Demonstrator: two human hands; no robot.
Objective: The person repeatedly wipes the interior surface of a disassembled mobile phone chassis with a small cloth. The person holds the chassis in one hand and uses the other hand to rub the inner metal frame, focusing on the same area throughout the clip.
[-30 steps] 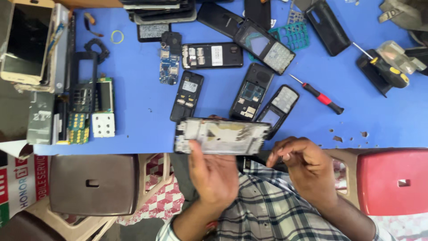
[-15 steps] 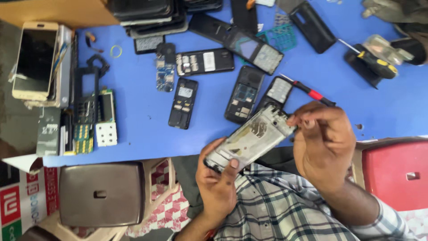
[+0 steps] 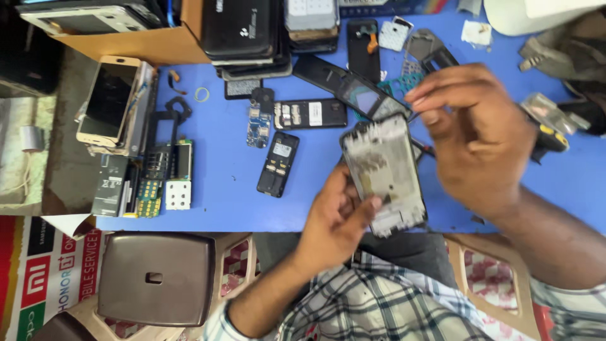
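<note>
Blue table (image 3: 221, 202) was covered with phone parts.
Left hand (image 3: 334, 221) gripped the frame (image 3: 385, 173) tilted up for view; right hand (image 3: 480, 136), empty, fingers half curled, hovered beside.

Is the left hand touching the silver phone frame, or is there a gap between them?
Touching. The head view shows the left hand gripping the silver phone frame, its thumb pressed on the frame's face near the lower edge.

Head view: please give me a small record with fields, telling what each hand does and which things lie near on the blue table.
left hand: holds the grey rectangular phone frame by its lower edge, above the table edge
right hand: raised beside the frame's top, blurred; contact cannot be told
surface: blue table
near the frame: black bar phone lying open-backed; small blue circuit board
far left: gold smartphone with dark screen
</note>
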